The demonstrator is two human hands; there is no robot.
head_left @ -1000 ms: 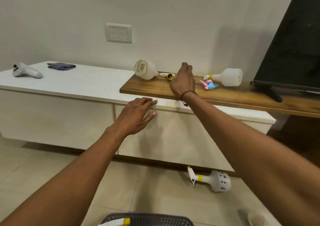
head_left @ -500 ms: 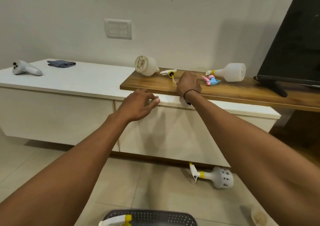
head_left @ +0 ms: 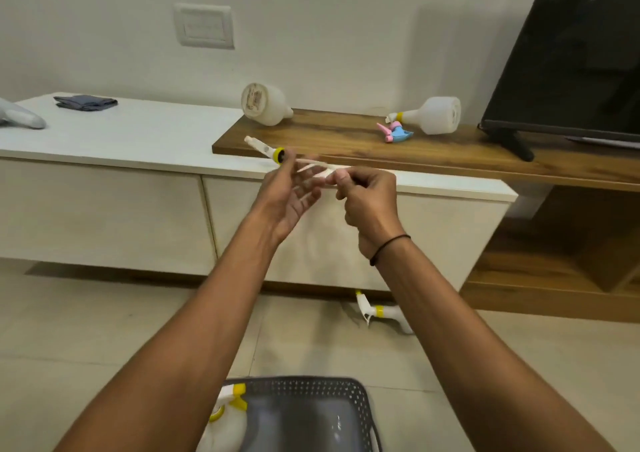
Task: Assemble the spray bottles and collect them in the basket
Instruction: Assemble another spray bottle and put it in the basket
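Observation:
A white spray head with a yellow collar (head_left: pixel 268 149) and a thin dip tube hangs in the air in front of the white cabinet. My left hand (head_left: pixel 289 198) touches it at the collar with its fingertips, palm up. My right hand (head_left: pixel 369 202) pinches the tube end. An open white bottle (head_left: pixel 265 104) lies on the wooden shelf. A second bottle with a yellow neck ring (head_left: pixel 433 115) lies further right, beside a pink and blue spray head (head_left: pixel 394 133). The grey basket (head_left: pixel 311 387) stands on the floor below me, with one assembled bottle (head_left: pixel 225 420) in it.
Another assembled bottle (head_left: pixel 381 313) lies on the tiled floor under the cabinet (head_left: pixel 104 209), partly behind my right arm. A black TV (head_left: pixel 571 53) stands at the right of the wooden shelf (head_left: pixel 433 160). A folded cloth (head_left: pixel 85 101) and a grey controller (head_left: pixel 19 119) rest on the white top at left.
My right hand picked the yellow-collared spray head off the wooden shelf and drew it back toward me. My left hand left the cabinet edge and rose to meet it.

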